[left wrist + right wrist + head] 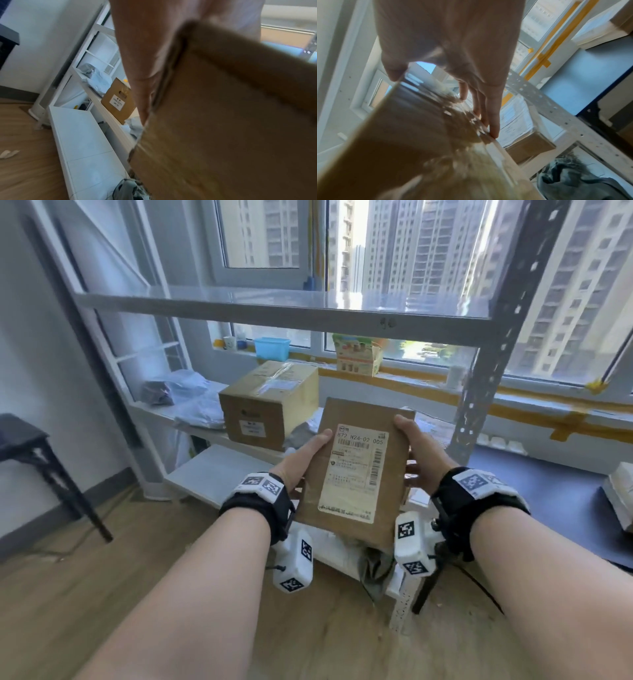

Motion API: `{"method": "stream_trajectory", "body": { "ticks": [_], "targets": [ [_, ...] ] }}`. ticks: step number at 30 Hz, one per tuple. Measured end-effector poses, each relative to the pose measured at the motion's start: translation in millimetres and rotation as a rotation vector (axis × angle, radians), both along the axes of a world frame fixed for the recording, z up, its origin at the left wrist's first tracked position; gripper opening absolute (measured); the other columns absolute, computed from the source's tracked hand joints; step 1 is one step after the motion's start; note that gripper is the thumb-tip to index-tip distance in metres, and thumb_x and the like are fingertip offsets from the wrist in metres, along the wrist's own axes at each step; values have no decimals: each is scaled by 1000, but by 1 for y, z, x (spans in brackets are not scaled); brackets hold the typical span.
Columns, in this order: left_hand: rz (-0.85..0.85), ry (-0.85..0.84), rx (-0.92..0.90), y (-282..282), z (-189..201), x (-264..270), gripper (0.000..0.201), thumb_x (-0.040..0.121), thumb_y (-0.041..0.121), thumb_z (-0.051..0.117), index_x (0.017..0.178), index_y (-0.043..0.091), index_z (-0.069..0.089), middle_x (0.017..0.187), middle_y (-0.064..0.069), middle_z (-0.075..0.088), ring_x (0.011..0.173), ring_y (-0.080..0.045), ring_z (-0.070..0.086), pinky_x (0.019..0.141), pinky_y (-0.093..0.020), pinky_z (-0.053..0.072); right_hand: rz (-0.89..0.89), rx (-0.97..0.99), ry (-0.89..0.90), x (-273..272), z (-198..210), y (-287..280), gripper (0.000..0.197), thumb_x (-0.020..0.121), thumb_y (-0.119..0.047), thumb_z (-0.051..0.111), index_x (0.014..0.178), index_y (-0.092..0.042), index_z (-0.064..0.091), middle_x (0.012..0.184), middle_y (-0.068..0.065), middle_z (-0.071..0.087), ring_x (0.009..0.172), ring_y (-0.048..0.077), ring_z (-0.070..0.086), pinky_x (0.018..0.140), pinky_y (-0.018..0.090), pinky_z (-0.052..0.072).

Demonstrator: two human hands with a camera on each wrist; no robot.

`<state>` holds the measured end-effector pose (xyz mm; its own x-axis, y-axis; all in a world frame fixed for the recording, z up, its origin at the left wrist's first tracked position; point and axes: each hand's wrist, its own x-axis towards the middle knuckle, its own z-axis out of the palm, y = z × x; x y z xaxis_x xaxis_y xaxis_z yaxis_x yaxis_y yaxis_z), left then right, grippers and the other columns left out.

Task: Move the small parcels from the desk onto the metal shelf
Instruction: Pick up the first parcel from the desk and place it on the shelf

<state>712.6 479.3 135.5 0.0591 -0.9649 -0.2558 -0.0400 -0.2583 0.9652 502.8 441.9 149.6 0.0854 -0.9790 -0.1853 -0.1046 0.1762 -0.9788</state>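
Note:
A flat brown cardboard parcel (359, 470) with a white shipping label is held in the air in front of the metal shelf (281, 313). My left hand (301, 460) grips its left edge, thumb on top. My right hand (414, 453) grips its right edge, thumb at the top corner, fingers underneath. In the left wrist view the parcel (231, 121) fills the right side beside my left hand (145, 54). The right wrist view shows my right hand (462, 54), its fingers (493, 121) along the parcel (402, 142) edge. It is tilted, label up.
A larger brown box (267, 405) and grey poly bags (191, 402) lie on the middle shelf board. The perforated shelf upright (493, 364) stands to the right. The dark desk (548, 501) with another parcel (620, 494) is at right. A black side table (30, 446) stands left.

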Motion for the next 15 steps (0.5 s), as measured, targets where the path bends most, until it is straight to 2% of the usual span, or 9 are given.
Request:
{"method": "stream_trajectory", "body": {
  "ticks": [1,2,4,5,7,9,12,13,15],
  "targets": [
    [13,11,-32,-4,4,13,46,87,60,56,98,16,70,85,-4,78,81,-23,72,86,-38,57,13,-12,9,13,6,-3,50,87,-62,52,98,-15,65,96,8,68,79,25,68,67,35,56],
    [14,22,-71,-9,8,25,38,94,52,51,91,18,69,75,0,77,73,-19,71,78,-32,56,25,-28,12,26,14,-7,49,88,-63,51,96,-17,65,100,9,70,83,26,69,71,37,56],
    [32,60,-128,-20,24,46,37,99,45,46,81,20,69,64,4,75,61,-14,71,70,-28,55,65,-60,1,51,28,-19,47,89,-64,50,96,-20,64,106,12,70,93,29,69,87,45,57],
    [47,63,-154,-26,33,58,38,98,45,47,80,21,70,63,3,76,60,-14,71,69,-28,56,93,-74,-13,63,35,-27,48,89,-64,49,100,-19,64,105,11,69,94,29,68,90,47,56],
    [91,75,-201,-39,52,84,37,95,49,51,84,19,70,66,1,77,60,-16,72,62,-26,58,159,-88,-45,86,50,-45,49,91,-61,50,114,-19,60,100,7,67,87,25,68,82,45,57],
    [142,88,-229,-59,69,112,38,93,52,54,87,18,70,70,-2,76,53,-15,72,52,-22,58,243,-111,-51,111,63,-66,49,91,-57,52,123,-20,55,101,6,65,84,24,68,76,42,59],
    [155,109,-294,-91,96,154,41,94,51,52,83,16,69,62,-1,75,46,-13,69,48,-20,57,321,-167,-65,151,79,-103,53,91,-51,56,135,-20,48,115,11,63,92,28,68,92,54,56],
    [151,113,-322,-104,104,167,42,95,51,50,84,16,69,61,-1,75,47,-14,70,48,-20,57,339,-198,-70,164,85,-116,51,92,-48,57,135,-21,48,114,9,63,92,28,68,93,55,55],
    [148,107,-362,-127,121,188,43,96,51,47,85,15,68,61,-1,74,47,-14,70,48,-21,58,362,-244,-82,185,99,-139,47,93,-45,57,134,-24,48,114,5,64,91,27,68,84,49,60]
  ]
}}
